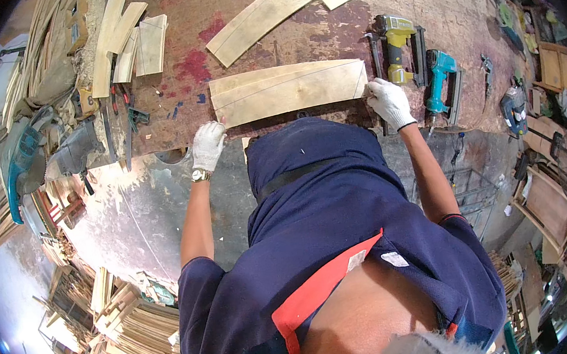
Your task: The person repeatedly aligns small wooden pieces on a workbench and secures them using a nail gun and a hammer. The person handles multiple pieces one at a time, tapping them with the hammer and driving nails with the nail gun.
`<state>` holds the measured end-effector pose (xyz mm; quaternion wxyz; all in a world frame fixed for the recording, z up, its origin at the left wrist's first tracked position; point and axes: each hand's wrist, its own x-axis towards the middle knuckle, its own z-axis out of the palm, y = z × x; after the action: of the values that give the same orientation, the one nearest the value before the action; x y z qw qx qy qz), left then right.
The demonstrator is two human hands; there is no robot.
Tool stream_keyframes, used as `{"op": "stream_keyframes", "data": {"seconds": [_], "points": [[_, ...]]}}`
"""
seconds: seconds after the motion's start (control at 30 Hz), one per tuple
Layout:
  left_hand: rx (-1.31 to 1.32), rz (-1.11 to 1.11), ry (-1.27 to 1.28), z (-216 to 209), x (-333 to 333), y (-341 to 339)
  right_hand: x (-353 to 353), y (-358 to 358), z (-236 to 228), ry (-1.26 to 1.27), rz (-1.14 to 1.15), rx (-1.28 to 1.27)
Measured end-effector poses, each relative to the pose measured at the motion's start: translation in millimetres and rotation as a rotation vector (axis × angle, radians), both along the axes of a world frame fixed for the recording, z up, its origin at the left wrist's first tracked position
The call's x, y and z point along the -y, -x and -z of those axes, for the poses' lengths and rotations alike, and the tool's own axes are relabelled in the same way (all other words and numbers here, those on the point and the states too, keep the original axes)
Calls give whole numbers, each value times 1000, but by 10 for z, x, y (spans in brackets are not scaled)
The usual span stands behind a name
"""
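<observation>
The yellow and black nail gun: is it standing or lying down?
Lying down: seen from above, the yellow and black nail gun shows its side profile.

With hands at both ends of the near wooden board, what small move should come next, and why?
Perhaps slide the line-marked wooden board slightly away from the worktable's near edge, because it lies close to that edge, and the left hand and right hand are at its opposite ends.
</observation>
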<state>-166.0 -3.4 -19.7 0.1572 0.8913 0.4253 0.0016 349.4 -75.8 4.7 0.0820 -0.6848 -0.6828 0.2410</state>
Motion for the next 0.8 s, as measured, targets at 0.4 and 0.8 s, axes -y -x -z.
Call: {"op": "stream_keyframes", "data": {"seconds": [0.4,0.8], "points": [[300,-921,293,-107,62,-330,-22,-912,-178,-400,730,263],[661,-1009,975,91,-47,-347,187,-1847,362,83,895,211]]}}
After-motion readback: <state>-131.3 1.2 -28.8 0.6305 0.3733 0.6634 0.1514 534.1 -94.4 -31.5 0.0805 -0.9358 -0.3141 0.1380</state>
